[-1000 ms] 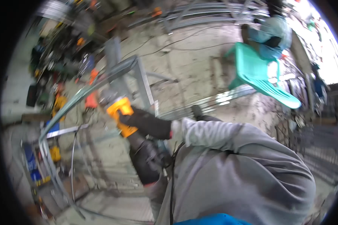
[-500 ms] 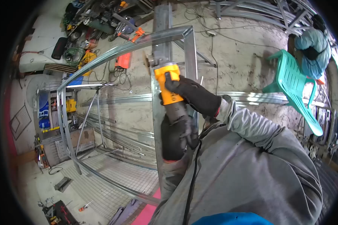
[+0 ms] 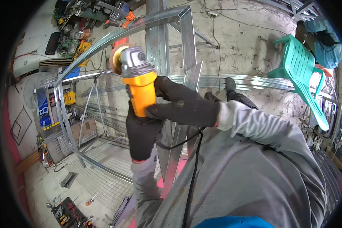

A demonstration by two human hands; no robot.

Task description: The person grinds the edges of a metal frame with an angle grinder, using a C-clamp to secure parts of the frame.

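A yellow angle grinder (image 3: 142,91) with a grey metal head and a round tan disc (image 3: 119,57) is held up over the metal frame, its disc toward the upper left. Wrapped round its rear end is my gloved left hand (image 3: 141,135). My gloved right hand (image 3: 184,102) grips the side of the yellow body, fingers closed. A black cord runs from the tool over the grey shirt. Beneath the hands lie a wide steel beam (image 3: 155,41) and a galvanized frame (image 3: 189,41); the disc touches neither.
A green plastic chair (image 3: 298,72) stands at the right, beside a person in light blue (image 3: 326,45). Tools and cables pile up at the upper left. A wire mesh (image 3: 106,171) and a black tool tray (image 3: 70,212) lie at the lower left. Cables cross the floor.
Both hands and the grinder have moved left, away from the beam. The grinder's metal head and disc now show more fully. The view has shifted slightly, and a shoe has come into sight.
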